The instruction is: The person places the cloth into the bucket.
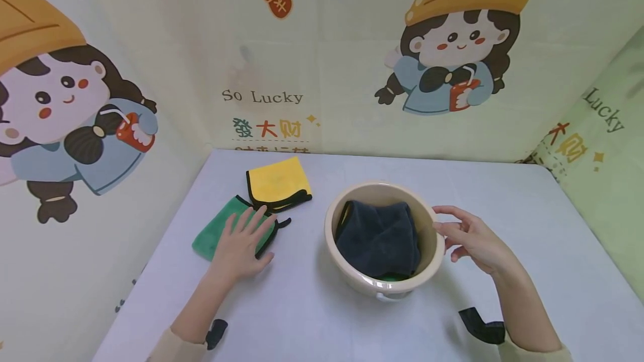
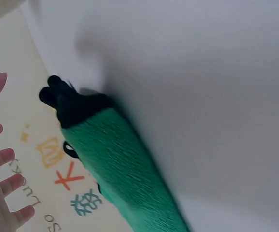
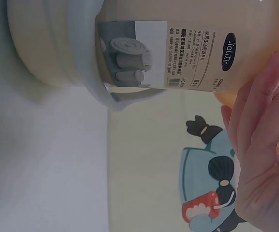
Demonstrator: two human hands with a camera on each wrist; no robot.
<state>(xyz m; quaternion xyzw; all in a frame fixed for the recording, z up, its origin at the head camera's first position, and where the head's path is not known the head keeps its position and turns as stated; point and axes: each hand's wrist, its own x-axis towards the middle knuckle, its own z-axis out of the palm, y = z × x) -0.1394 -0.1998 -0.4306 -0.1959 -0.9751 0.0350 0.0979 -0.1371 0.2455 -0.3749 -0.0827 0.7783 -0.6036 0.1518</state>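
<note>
In the head view, my left hand [image 1: 242,247] is spread palm down over a folded green cloth [image 1: 213,236] with black edging; contact cannot be told. The left wrist view shows the fingers apart beside the green cloth [image 2: 120,169], whose side looks thick and folded. A cream bucket [image 1: 334,258] stands right of centre. Inside it lies a dark blue cloth [image 1: 378,239], with a bit of green below. My right hand [image 1: 475,242] is at the bucket's right rim, fingers loosely bent. From the right wrist, its fingertips appear against the bucket's outer wall [image 3: 197,9].
A folded yellow cloth [image 1: 279,180] with black edging lies behind the green one. The bucket carries a printed label [image 3: 178,55] and a pale handle [image 3: 115,99]. A cartoon-printed curtain [image 1: 347,88] hangs behind the white table [image 1: 302,317].
</note>
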